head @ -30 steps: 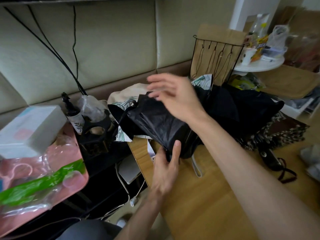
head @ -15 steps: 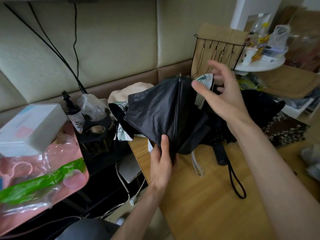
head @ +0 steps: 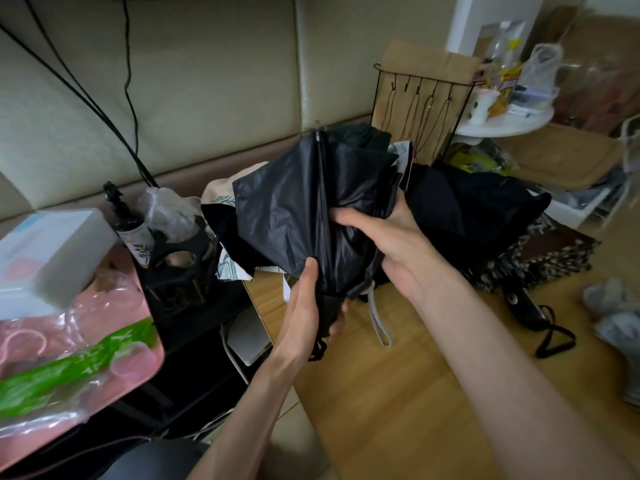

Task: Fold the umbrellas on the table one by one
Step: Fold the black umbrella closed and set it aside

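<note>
A collapsed black umbrella (head: 287, 216) stands tilted upright over the wooden table (head: 415, 393), its loose canopy bunched. My left hand (head: 304, 313) grips its lower end near the handle, thumb up against the fabric. My right hand (head: 384, 244) wraps round the right side of the canopy, thumb across the front. Behind lie another black umbrella (head: 478, 209) and a leopard-patterned umbrella (head: 547, 258) with a black handle and wrist strap (head: 533, 313). A cream floral umbrella (head: 221, 202) pokes out at the back left.
A pink tray (head: 145, 355) with a white box and plastic bags sits at the left. A spray bottle (head: 128, 226) and black holder stand beside it. A wire rack (head: 422, 109) and a round white side table (head: 505, 123) are at the back right.
My right hand came down from the air beside the umbrella's top and closed round the canopy. The left hand kept its hold low on the umbrella.
</note>
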`<state>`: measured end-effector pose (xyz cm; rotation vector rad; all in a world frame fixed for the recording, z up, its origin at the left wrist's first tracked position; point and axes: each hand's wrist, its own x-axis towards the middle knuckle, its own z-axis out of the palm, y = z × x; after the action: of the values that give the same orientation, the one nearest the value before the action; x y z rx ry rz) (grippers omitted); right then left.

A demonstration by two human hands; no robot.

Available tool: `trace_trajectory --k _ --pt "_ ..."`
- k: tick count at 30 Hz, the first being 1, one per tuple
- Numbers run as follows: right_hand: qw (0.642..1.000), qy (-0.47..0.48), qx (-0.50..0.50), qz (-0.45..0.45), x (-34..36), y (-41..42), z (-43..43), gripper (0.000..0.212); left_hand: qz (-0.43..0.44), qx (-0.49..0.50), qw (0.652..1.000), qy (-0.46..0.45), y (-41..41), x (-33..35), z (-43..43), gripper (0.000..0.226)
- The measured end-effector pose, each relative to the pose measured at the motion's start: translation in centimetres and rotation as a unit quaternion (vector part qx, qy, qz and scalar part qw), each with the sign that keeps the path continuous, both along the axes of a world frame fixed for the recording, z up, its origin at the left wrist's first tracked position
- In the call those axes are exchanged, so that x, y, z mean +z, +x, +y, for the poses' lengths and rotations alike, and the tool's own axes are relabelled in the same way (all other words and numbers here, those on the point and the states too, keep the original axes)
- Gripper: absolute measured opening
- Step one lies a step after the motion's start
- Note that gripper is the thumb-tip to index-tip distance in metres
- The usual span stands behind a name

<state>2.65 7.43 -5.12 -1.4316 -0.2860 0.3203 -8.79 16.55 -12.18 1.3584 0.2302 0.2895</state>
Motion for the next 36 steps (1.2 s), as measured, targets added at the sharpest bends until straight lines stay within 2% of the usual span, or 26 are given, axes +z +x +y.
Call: trace_trajectory --k 3,6,8,10,14,16,20,24,29,32,34,35,36 --pt "0.997 0.033 -0.064 -0.002 -0.9 -0.7 0.7 0.083 0.050 0.089 0.995 0.016 -0.1 0.0 -0.7 0.065" --pt "0.994 0.056 -0.095 0.012 -1.6 -1.3 1.1 0.084 0.031 0.190 0.981 0.000 -0.1 -0.5 -1.4 0.049" --pt "0.994 0.051 -0.096 0.013 -1.8 -1.6 1.1 0.089 0.027 0.198 0.980 0.012 -0.1 -0.5 -1.7 0.054" --pt "0.997 0.025 -0.078 -0.007 -1.8 -1.7 0.9 0.093 0.044 0.183 0.982 0.013 0.0 -0.1 -1.9 0.064" --pt "0.999 0.014 0.031 -0.028 -1.3 -0.4 -0.9 0.085 0.056 0.185 0.980 0.033 0.0 0.0 -1.5 0.066" --pt "0.996 -0.030 0.060 -0.055 -0.9 0.4 -2.6 0.083 0.049 0.204 0.977 0.025 0.0 0.1 -1.0 0.066" --pt "0.967 -0.166 0.024 -0.194 -0.2 1.9 -5.9 0.038 0.044 0.243 0.969 0.031 0.0 0.3 0.4 0.068" --pt "0.959 -0.156 0.008 -0.238 0.4 3.1 -7.3 0.015 0.050 0.257 0.965 0.027 0.2 -0.1 1.3 0.070" --pt "0.937 -0.182 0.002 -0.297 1.6 3.7 -6.0 0.030 0.051 0.232 0.971 0.013 0.2 -0.5 1.0 0.068" --pt "0.873 -0.291 0.016 -0.391 2.0 3.7 -3.5 0.044 0.035 0.224 0.974 0.024 0.3 -0.7 0.6 0.062" --pt "0.823 -0.396 0.025 -0.408 2.4 3.7 -1.9 0.059 0.032 0.216 0.976 0.028 0.2 -0.9 0.4 0.062" --pt "0.816 -0.415 0.024 -0.402 2.5 3.9 -1.4 0.059 0.032 0.212 0.976 0.031 0.2 -1.0 0.4 0.063" --pt "0.824 -0.405 0.022 -0.396 2.4 4.1 -1.1 0.054 0.032 0.212 0.976 0.035 0.2 -1.1 0.4 0.064"
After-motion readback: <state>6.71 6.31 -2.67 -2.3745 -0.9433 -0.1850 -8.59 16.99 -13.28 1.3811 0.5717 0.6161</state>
